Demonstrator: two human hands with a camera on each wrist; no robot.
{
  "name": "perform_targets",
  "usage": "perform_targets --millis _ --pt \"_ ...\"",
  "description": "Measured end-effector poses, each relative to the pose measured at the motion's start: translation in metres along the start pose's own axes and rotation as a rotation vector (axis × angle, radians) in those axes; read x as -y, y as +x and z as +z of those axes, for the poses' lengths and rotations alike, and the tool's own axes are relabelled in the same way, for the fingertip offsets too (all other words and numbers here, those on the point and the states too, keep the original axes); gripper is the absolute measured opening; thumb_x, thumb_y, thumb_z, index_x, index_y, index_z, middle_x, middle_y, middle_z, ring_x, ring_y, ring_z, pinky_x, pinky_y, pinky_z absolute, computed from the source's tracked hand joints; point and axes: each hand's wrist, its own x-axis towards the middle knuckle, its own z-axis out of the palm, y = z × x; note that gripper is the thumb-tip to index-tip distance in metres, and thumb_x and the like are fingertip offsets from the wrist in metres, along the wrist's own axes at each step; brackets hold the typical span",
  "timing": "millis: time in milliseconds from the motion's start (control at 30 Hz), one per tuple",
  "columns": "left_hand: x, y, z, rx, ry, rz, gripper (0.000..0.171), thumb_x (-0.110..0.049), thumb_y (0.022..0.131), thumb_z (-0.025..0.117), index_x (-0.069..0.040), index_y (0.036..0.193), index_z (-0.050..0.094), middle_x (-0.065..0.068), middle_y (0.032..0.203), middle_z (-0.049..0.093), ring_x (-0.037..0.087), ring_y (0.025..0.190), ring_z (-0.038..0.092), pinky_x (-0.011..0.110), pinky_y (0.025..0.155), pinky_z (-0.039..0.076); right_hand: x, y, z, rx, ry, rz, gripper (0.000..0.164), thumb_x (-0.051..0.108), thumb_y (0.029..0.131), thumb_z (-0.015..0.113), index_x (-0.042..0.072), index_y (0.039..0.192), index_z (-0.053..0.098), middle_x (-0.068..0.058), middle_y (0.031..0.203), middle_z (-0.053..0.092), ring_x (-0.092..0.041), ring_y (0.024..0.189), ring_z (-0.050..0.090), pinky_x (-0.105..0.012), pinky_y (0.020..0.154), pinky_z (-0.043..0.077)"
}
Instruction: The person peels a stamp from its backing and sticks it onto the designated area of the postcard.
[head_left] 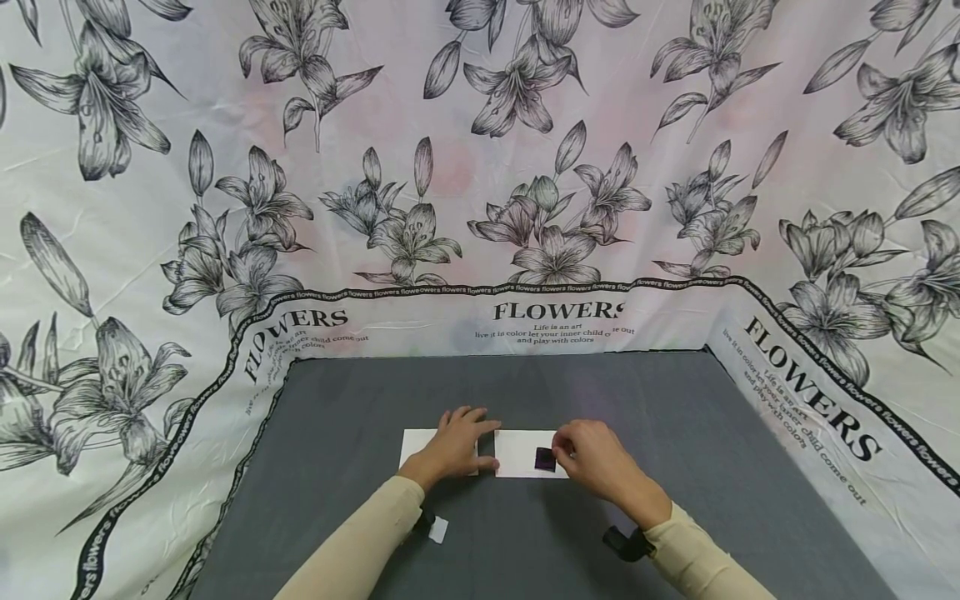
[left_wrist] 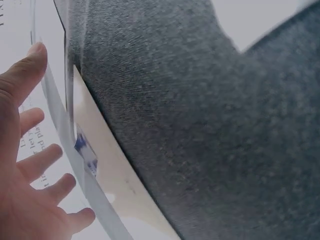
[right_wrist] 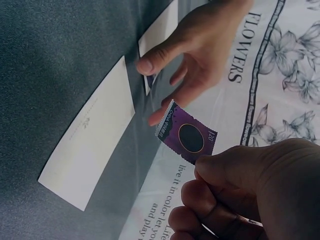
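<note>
My right hand [head_left: 596, 458] pinches a purple postage stamp [right_wrist: 190, 137] by one corner between thumb and fingers. The stamp has perforated edges, a dark round design and the number 120. In the head view it appears over the right white card [head_left: 513, 454]. My left hand [head_left: 453, 446] is spread, with fingers apart and nothing held, over the left white card [head_left: 412, 442]. Its fingertips reach toward the right card's near side; whether they touch it I cannot tell. On the left card lies a small blue-and-white stamp [left_wrist: 86, 152], partly hidden in the right wrist view.
Both cards lie side by side on a grey cloth-covered table [head_left: 360, 400]. A small white piece [head_left: 438, 530] shows beside the left wrist. White fabric [head_left: 555, 321] with printed flowers and lettering surrounds the table's back and sides.
</note>
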Motion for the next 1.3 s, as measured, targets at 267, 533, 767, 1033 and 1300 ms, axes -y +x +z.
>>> perform_targets --millis 267,533,767,1033,1300 --pt "-0.008 0.002 -0.011 -0.018 -0.004 0.064 0.065 -0.047 0.098 0.082 -0.016 0.153 0.065 0.017 0.165 0.053 0.047 0.156 0.042 0.076 0.123 0.029 0.000 0.001 -0.002 -0.001 -0.004 -0.002 0.011 0.004 0.090 0.081 0.011 0.083 0.079 0.004 0.078 0.070 -0.007 0.071 0.059 -0.028 0.067 0.053" --pt "-0.033 0.006 -0.028 -0.047 -0.019 0.163 0.050 -0.042 0.105 0.074 -0.014 0.146 0.070 0.008 0.152 0.066 0.032 0.148 0.054 0.062 0.125 0.036 0.003 0.002 -0.007 -0.011 0.000 -0.013 0.010 0.004 0.090 0.082 0.011 0.084 0.079 0.003 0.080 0.071 -0.007 0.072 0.062 -0.028 0.066 0.053" --pt "-0.054 0.010 -0.034 -0.049 -0.125 0.292 0.032 -0.024 0.105 0.068 -0.013 0.133 0.078 0.001 0.130 0.078 0.023 0.130 0.067 0.047 0.118 0.048 0.005 0.002 -0.009 -0.008 0.008 -0.013 0.011 0.004 0.090 0.082 0.013 0.084 0.079 0.005 0.080 0.071 -0.007 0.072 0.063 -0.028 0.067 0.053" --pt "-0.064 0.009 -0.033 -0.065 -0.128 0.354 0.018 -0.026 0.104 0.074 -0.018 0.117 0.083 -0.005 0.112 0.081 0.020 0.111 0.072 0.039 0.104 0.054 0.008 0.000 -0.009 -0.018 0.020 -0.040 0.012 0.002 0.090 0.081 0.013 0.084 0.079 0.005 0.080 0.070 -0.009 0.073 0.064 -0.028 0.067 0.053" --pt "-0.065 0.009 -0.033 -0.104 -0.118 0.375 0.010 -0.020 0.103 0.076 -0.018 0.109 0.085 -0.005 0.103 0.081 0.016 0.102 0.072 0.038 0.100 0.054 0.009 0.000 -0.007 -0.033 0.019 -0.085 0.013 0.002 0.090 0.081 0.013 0.085 0.079 0.006 0.079 0.069 -0.011 0.073 0.063 -0.027 0.066 0.052"
